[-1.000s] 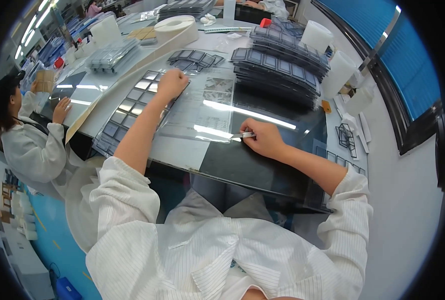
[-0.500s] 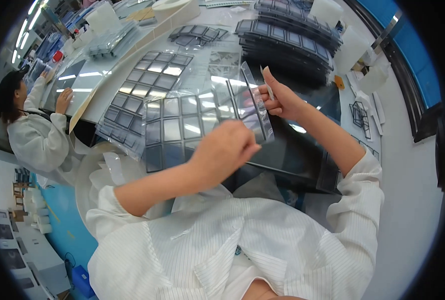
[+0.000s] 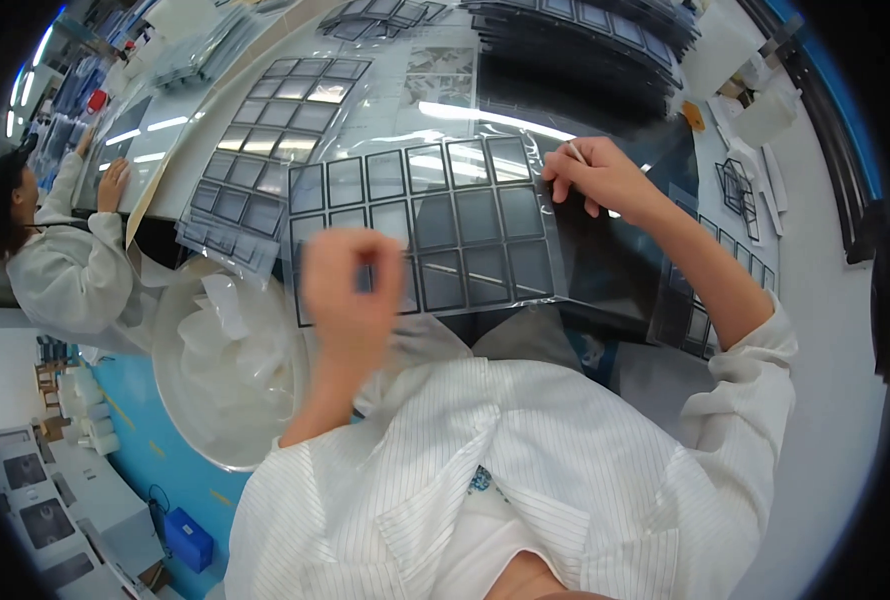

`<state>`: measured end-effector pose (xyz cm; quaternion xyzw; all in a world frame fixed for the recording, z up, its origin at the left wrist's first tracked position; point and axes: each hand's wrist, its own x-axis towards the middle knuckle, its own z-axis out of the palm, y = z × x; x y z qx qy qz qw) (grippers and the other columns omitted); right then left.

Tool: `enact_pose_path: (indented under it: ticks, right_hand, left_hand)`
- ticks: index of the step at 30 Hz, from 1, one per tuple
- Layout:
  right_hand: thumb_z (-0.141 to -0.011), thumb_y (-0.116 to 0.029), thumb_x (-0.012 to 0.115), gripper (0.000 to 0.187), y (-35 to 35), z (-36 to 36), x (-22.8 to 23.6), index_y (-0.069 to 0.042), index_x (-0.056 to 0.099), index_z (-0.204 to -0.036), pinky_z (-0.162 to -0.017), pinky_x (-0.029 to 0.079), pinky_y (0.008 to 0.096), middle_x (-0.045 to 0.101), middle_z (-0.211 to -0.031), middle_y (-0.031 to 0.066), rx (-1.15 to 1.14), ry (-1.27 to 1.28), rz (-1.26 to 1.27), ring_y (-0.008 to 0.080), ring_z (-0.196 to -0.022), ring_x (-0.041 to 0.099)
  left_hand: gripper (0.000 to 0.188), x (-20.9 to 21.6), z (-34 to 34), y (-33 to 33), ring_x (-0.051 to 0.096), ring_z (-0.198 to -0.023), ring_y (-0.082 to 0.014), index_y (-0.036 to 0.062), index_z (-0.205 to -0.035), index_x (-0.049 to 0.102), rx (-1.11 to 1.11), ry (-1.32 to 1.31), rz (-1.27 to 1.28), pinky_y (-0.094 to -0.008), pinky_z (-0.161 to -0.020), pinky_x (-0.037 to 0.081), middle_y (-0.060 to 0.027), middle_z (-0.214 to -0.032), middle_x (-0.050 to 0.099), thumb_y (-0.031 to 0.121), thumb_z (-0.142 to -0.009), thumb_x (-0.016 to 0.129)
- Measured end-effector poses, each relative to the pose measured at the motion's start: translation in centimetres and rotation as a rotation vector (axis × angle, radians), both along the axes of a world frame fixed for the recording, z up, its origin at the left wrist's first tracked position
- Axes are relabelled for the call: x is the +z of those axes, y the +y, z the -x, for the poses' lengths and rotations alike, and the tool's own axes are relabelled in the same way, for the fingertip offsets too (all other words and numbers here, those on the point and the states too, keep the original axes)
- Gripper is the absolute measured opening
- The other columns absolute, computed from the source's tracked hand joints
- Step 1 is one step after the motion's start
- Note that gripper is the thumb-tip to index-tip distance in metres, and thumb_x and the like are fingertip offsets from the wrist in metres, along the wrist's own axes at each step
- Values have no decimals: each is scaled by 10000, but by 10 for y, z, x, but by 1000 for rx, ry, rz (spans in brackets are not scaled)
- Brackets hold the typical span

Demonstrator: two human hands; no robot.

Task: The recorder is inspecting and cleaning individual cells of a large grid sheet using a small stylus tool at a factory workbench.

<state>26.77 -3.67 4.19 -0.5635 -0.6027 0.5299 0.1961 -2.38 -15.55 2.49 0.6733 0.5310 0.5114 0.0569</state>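
A clear plastic sheet with a grid of black-framed rectangular panes (image 3: 480,215) lies at the front of the table. Over its left part is my left hand (image 3: 350,285), blurred, with thumb and fingers curled into a pinch; whatever they may hold cannot be made out. My right hand (image 3: 603,178) is closed beside the sheet's upper right corner. A thin pale stick-like tool (image 3: 573,152) pokes out between its thumb and forefinger; the hand hides the rest. Left of this sheet lie similar sheets of panes (image 3: 283,130), overlapping one another.
Stacked black-framed sheets (image 3: 585,40) stand at the back right. A round white bin (image 3: 227,440) holding crumpled film is at the left, by the table. Farther left, a co-worker (image 3: 65,260) works with both hands on the table. Loose black frames (image 3: 740,200) lie at the right.
The left hand has moved left across the sheet and turned upward. The clear film raised near the right hand is down, and the sheet lies flatter. My right hand has shifted slightly right, its fingers more closed.
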Motion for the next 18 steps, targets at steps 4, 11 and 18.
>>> enact_pose_path:
  ticks: [4,11,18]
  right_hand:
    - [-930,-238,607,217,2,-15,-6,-23,640,-928,-409,367,208,634,-718,8,7,-159,-301,60,-436,459]
    - [-951,-243,588,248,48,-21,-38,-31,654,-1063,-455,379,229,578,-734,-2,85,-186,-675,53,-511,455]
    - [-941,-365,601,339,43,11,-19,-37,682,-972,-462,401,243,615,-710,26,23,-66,-355,87,-512,493]
  left_hand:
    - [183,11,80,9,550,-646,-219,43,-835,608,364,248,-66,-345,-581,425,-56,-705,575,207,-892,667]
    - [552,-4,102,0,553,-506,-144,10,-799,600,203,-221,944,-275,-517,436,-63,-589,605,482,-1013,410]
    - [299,-20,87,-8,536,-506,-63,58,-771,538,3,-405,504,-187,-485,403,-43,-608,614,257,-991,568]
